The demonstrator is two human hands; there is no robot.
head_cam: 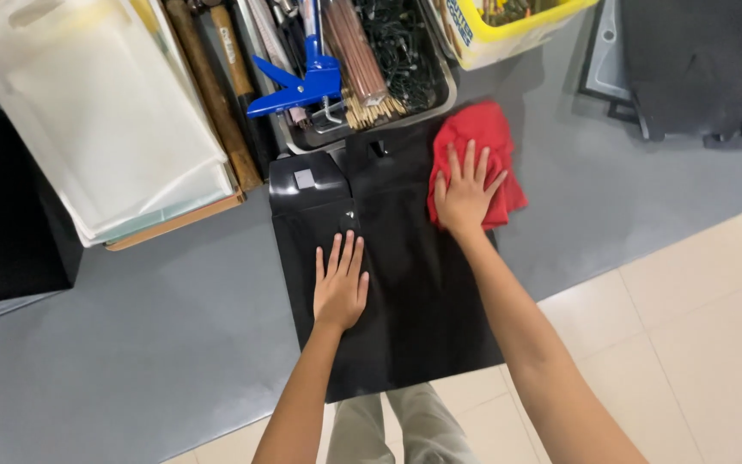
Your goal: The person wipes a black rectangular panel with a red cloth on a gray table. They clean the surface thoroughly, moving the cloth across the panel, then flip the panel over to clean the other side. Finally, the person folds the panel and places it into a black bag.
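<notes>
A glossy black flat panel (414, 292) lies on the grey counter (156, 344), its near edge hanging over the counter's front. My left hand (340, 283) rests flat on the panel's middle, fingers spread, holding nothing. My right hand (465, 193) presses flat on a red cloth (487, 137) at the panel's far right corner. A small grey square sticker (304, 179) and a small round knob (349, 219) sit on the panel's far left part.
A tray (371, 60) of tools with a blue clamp (298, 86), wooden handles and thin sticks stands behind the panel. White plastic boards (105, 112) lie far left, a yellow bin (508, 26) far right, dark mats (697, 69) beyond. Tiled floor lies below.
</notes>
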